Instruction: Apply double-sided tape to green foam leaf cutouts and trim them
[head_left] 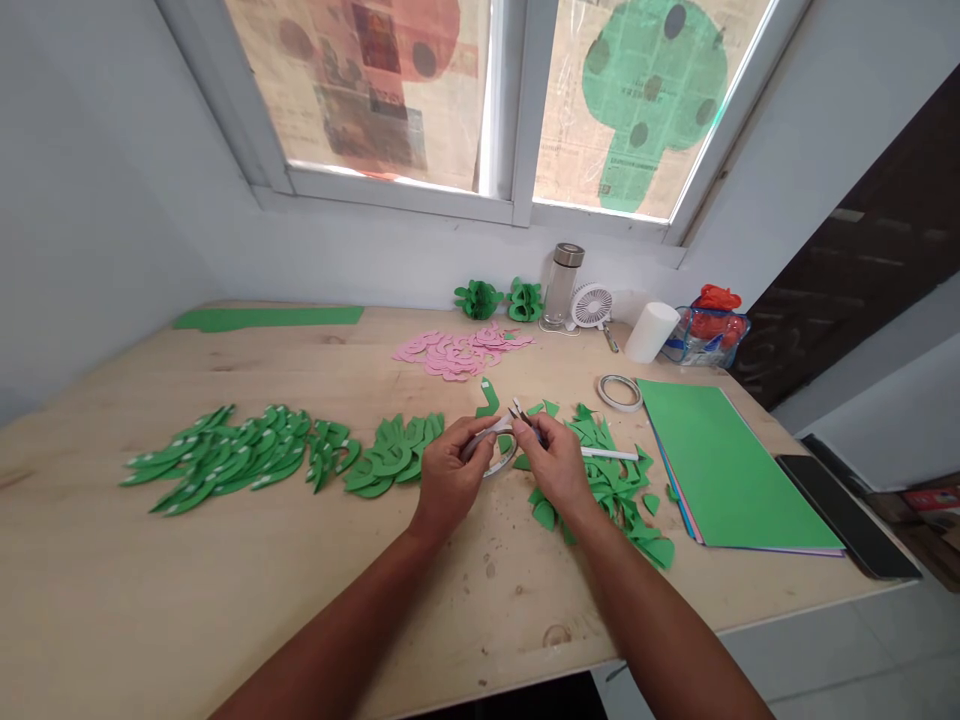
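My left hand [455,470] is closed on a roll of white tape [511,458], with a short strip drawn out at its top. Closed round a small dark cutting tool, probably scissors [520,411], my right hand [556,464] is close beside the strip. Just beyond the hands lies a bent green paper piece [487,398] with a white patch at its tip. Green paper scraps [626,510] spread to the right of my right hand, with a white stick [609,454] among them. Left of my left hand are curved green cut-outs [397,455].
Green leaf shapes with white patches [247,450] are heaped at left; pink cut-outs [457,352] lie behind. At right are another tape roll [620,392], green sheets [735,465] and a black slab [847,515]. A bottle [562,288] and fan [591,306] stand by the wall.
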